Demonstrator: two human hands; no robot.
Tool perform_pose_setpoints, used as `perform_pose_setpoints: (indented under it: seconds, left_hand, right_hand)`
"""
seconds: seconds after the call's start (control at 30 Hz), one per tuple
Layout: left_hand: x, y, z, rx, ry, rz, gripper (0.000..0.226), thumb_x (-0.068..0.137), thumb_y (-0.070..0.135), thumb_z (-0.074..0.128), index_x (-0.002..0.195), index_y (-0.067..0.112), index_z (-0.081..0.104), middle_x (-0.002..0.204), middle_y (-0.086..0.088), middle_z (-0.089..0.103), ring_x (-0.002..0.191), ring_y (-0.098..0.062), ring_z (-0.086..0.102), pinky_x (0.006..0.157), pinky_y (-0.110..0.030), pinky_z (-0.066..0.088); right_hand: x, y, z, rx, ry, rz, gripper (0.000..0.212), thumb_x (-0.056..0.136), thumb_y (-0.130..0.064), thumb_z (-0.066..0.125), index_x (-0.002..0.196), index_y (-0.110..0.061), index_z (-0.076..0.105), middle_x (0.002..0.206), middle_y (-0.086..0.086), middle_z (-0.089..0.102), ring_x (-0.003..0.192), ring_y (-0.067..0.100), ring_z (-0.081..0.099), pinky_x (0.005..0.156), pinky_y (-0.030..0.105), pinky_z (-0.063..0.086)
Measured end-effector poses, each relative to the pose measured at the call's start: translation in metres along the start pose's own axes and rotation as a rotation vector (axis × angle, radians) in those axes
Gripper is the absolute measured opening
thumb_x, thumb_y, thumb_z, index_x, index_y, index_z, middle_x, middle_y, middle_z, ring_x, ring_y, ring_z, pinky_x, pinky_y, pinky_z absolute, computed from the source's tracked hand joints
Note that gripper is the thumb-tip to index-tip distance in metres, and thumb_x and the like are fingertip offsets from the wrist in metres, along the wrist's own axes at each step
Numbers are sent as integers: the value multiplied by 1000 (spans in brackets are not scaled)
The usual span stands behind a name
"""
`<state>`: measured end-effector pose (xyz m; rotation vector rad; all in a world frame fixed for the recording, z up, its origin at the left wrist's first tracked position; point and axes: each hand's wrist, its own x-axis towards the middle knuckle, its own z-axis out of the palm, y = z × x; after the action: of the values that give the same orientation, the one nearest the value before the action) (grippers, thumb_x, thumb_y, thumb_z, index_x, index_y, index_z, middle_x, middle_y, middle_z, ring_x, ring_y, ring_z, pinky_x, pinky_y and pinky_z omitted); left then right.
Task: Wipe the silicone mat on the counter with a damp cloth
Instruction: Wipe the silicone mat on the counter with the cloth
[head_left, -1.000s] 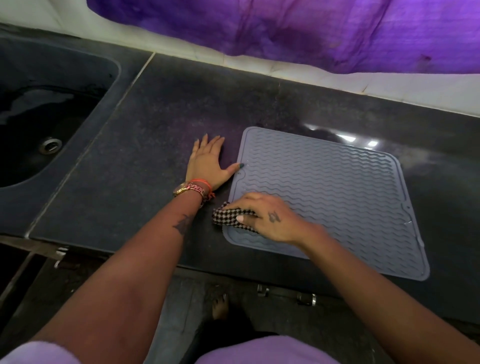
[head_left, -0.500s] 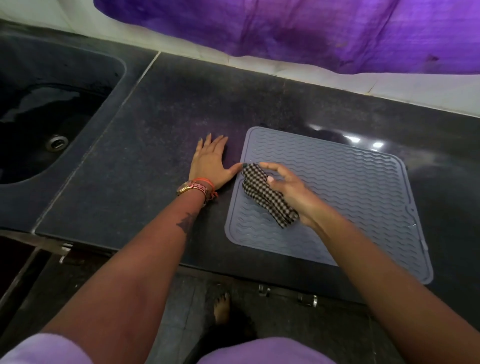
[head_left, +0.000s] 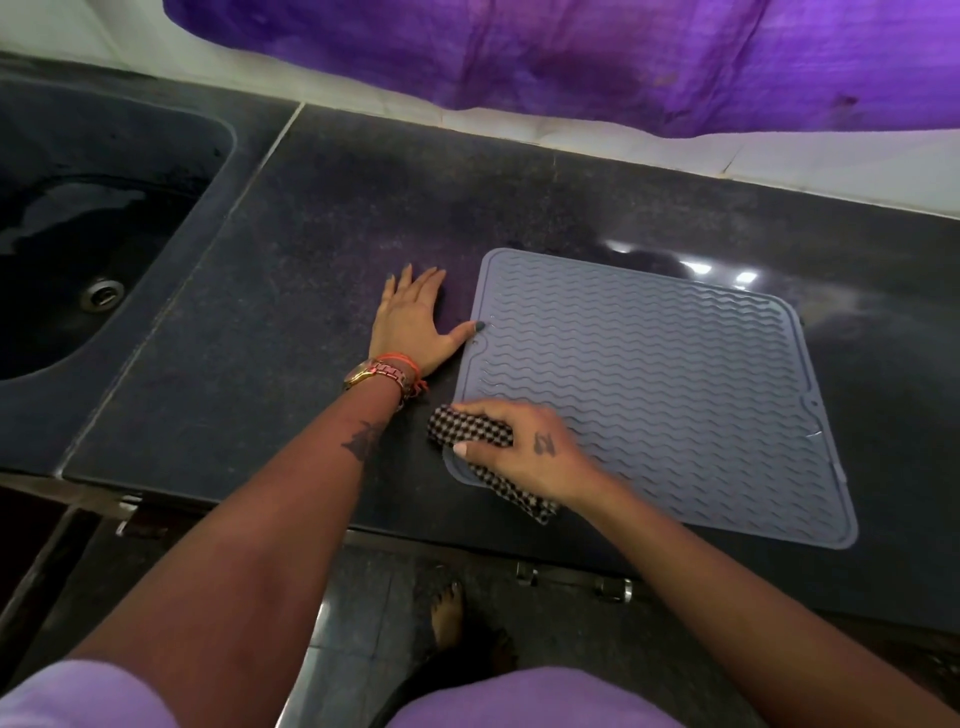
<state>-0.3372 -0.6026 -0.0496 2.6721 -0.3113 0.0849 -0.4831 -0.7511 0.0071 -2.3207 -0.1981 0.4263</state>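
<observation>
A grey silicone mat with wavy ridges lies flat on the dark stone counter. My right hand grips a black-and-white checked cloth and presses it on the mat's near left corner; part of the cloth sticks out under my wrist. My left hand lies flat on the counter beside the mat's left edge, fingers straight, with the thumb tip touching the mat's rim.
A dark sink with a metal drain is sunk into the counter at the left. Purple fabric hangs over the white wall behind. The counter's front edge runs just below the mat, above drawer handles and the floor.
My right hand has swept the cloth from the mat's upper left area back down to its near left corner. The left hand has stayed in place.
</observation>
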Motion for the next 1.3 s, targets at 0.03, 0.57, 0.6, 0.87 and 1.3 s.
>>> perform_pose_setpoints:
  seconds: [0.03, 0.57, 0.6, 0.87, 1.3]
  left_hand:
    - [0, 0, 0, 1, -1, 2, 87, 79, 68, 49, 146, 16, 27, 153, -4, 29, 145, -25, 14, 118, -37, 1]
    - [-9, 6, -3, 126, 47, -14, 89, 78, 71, 45, 144, 13, 31, 153, -6, 29, 145, -27, 13, 118, -43, -3]
    - [-9, 6, -3, 136, 42, -31, 89, 78, 72, 44, 144, 14, 30, 153, -6, 28, 145, -28, 12, 117, -43, -4]
    - [-12, 8, -2, 224, 39, -85, 93, 76, 78, 35, 144, 15, 30, 153, -6, 28, 145, -29, 12, 116, -47, -6]
    - [-18, 17, -2, 275, 44, -148, 90, 78, 76, 32, 143, 13, 31, 153, -8, 28, 145, -30, 11, 117, -48, -6]
  right_hand:
    - [-4, 1, -1, 25, -44, -4, 46, 84, -41, 63, 128, -34, 53, 131, -9, 57, 117, 7, 51, 97, 26, 38]
    - [4, 8, -19, 72, -145, 23, 35, 89, -38, 58, 123, -29, 53, 123, -5, 56, 112, 12, 51, 80, 22, 37]
    - [4, 8, -17, 42, -146, 11, 36, 89, -38, 58, 123, -28, 54, 125, -4, 57, 113, 13, 51, 83, 25, 39]
    - [-12, 14, -41, -77, -363, -27, 35, 88, -37, 60, 122, -29, 57, 121, -6, 62, 109, 12, 56, 95, 34, 44]
    - [-30, 41, -40, -81, -199, -185, 36, 88, -31, 61, 123, -32, 55, 122, -12, 59, 109, 2, 50, 90, 24, 41]
